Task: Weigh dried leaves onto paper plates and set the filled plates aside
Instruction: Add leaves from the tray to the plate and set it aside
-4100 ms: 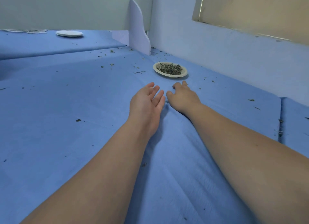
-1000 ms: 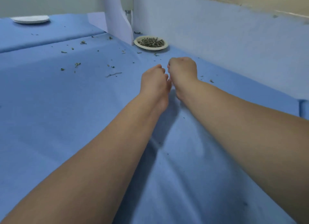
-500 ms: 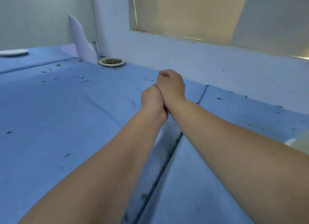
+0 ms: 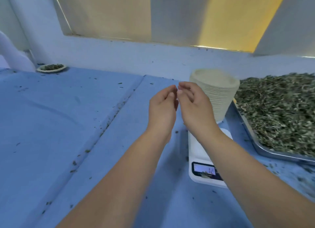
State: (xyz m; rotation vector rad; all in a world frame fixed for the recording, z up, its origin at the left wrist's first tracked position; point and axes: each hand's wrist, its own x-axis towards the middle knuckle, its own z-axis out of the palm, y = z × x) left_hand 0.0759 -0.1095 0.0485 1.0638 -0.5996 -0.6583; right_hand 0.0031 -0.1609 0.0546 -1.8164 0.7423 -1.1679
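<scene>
My left hand [image 4: 163,106] and my right hand [image 4: 193,103] hover side by side above the blue cloth, fingers loosely curled, fingertips almost touching, holding nothing. Just right of them stands a tall stack of paper plates [image 4: 219,95]. Below my right forearm sits a white digital scale [image 4: 201,152] with a lit display; my arm hides part of it. A metal tray [image 4: 265,152] heaped with dried leaves [image 4: 279,112] fills the right side. A filled paper plate [image 4: 51,68] rests far left by the wall.
Blue cloth covers the table [image 4: 51,134], with a seam running diagonally and leaf crumbs scattered along it. A pale blue wall ledge [image 4: 136,57] and a window close off the back. A white curved panel [image 4: 12,55] stands at the far left.
My view has swung right from the filled plate to the scale, plate stack and leaf tray. My hands, clasped together half a second ago, have come apart and loosened.
</scene>
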